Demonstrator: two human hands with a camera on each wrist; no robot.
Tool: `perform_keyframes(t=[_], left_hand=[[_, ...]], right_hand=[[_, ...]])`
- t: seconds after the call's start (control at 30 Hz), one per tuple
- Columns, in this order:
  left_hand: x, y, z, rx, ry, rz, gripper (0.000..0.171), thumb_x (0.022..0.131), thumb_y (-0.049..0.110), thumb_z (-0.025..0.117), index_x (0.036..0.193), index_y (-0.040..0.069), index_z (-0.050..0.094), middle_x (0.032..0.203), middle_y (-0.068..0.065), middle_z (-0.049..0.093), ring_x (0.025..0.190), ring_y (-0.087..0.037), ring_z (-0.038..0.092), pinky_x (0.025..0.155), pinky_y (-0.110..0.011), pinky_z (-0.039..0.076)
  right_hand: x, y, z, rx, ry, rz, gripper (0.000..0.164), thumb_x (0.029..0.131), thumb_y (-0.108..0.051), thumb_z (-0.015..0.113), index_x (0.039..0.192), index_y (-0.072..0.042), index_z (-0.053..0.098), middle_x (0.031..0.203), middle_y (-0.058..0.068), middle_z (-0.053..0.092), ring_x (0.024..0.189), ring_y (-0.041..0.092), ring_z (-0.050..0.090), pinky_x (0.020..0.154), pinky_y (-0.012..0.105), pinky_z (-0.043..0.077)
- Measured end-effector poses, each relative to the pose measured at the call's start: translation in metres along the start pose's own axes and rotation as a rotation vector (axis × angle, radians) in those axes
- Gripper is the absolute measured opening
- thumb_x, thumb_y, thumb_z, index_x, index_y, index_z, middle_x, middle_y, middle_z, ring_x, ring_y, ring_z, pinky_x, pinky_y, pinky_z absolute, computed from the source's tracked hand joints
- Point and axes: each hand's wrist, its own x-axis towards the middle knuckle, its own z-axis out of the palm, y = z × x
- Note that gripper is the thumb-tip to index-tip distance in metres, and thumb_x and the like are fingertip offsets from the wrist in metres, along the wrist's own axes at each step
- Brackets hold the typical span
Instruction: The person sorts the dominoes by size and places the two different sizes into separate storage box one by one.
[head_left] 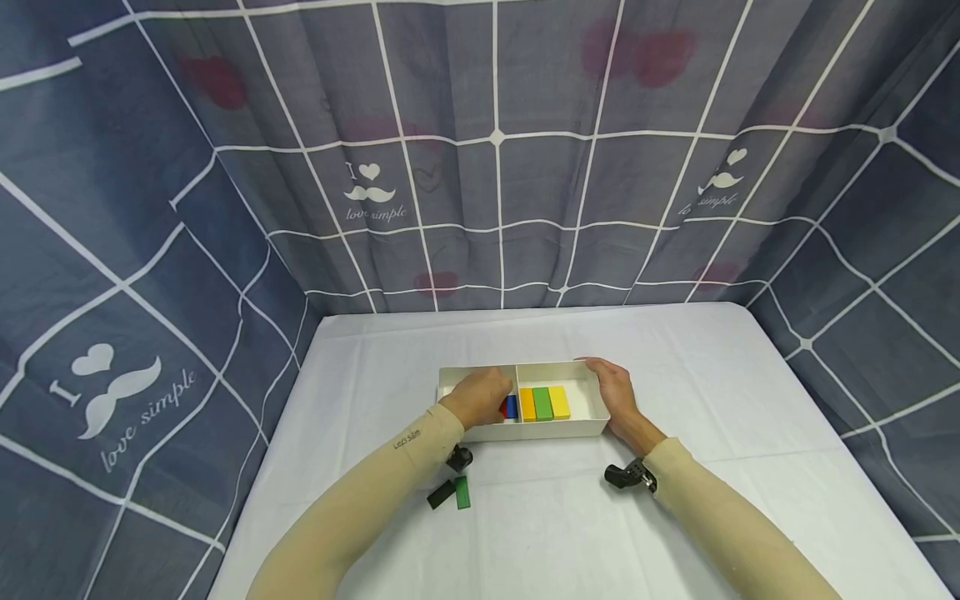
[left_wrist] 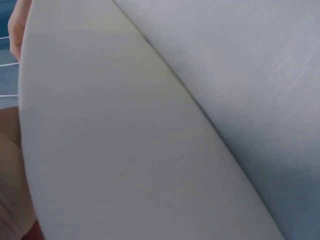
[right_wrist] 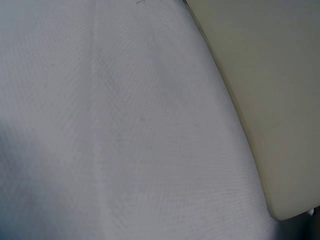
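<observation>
A white box [head_left: 555, 429] with two compartments lies across the table. My left hand [head_left: 480, 398] reaches down into its left compartment, fingers bent over a red block [head_left: 502, 409] that is mostly hidden beneath them. Right beside it, against the divider, is a blue block [head_left: 512, 407]. With my right hand [head_left: 617, 393] I grip the box's right end, fingertips at the far corner of the rim. An orange block [head_left: 528, 406], a green block [head_left: 542, 404] and a yellow block [head_left: 559, 402] lie side by side in the right compartment. The left wrist view is mostly filled by the box's wall [left_wrist: 110, 125].
On the white tablecloth [head_left: 570, 525], in front of the box, lie a black block [head_left: 441, 494] and a dark green block [head_left: 462, 492], close to the left forearm. Black wrist cameras sit below both wrists. A grey checked curtain [head_left: 457, 192] encloses the table.
</observation>
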Motion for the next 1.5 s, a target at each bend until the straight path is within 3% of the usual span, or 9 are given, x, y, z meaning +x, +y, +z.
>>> perform_keyframes(t=[0.47,0.77,1.2,1.5], left_hand=[[-0.009,0.000,-0.019,-0.020,-0.009,-0.040,0.029,0.083,0.023,0.098,0.091,0.009,0.074,0.086,-0.003,0.069,0.077,-0.016,0.064,0.075,-0.027,0.061],[-0.014,0.003,-0.033,-0.047,-0.024,-0.080,0.028,0.087,0.021,0.095,0.107,0.006,0.081,0.090,-0.006,0.075,0.079,-0.017,0.069,0.081,-0.028,0.065],[-0.028,0.014,-0.057,-0.025,-0.055,-0.073,0.028,0.087,0.022,0.096,0.104,0.006,0.080,0.090,-0.006,0.072,0.074,-0.016,0.065,0.074,-0.028,0.063],[-0.041,0.022,-0.065,0.004,-0.096,-0.050,0.030,0.083,0.023,0.099,0.098,0.006,0.080,0.083,-0.001,0.071,0.071,-0.014,0.063,0.073,-0.025,0.061]], right_hand=[[0.001,-0.001,0.000,0.022,-0.005,0.003,0.042,0.111,-0.025,0.053,0.138,0.001,0.072,0.130,0.006,0.075,0.108,0.013,0.071,0.089,0.027,0.060],[0.001,-0.002,0.001,0.005,-0.004,0.008,0.044,0.112,-0.026,0.053,0.140,0.002,0.070,0.137,0.011,0.073,0.109,0.013,0.071,0.091,0.026,0.060],[-0.002,-0.003,0.002,-0.006,-0.003,0.000,0.045,0.113,-0.027,0.052,0.143,0.003,0.069,0.147,0.020,0.068,0.113,0.016,0.070,0.092,0.027,0.059],[-0.001,-0.002,0.000,-0.018,-0.007,0.000,0.046,0.114,-0.027,0.050,0.144,0.002,0.068,0.148,0.019,0.067,0.117,0.015,0.069,0.095,0.026,0.058]])
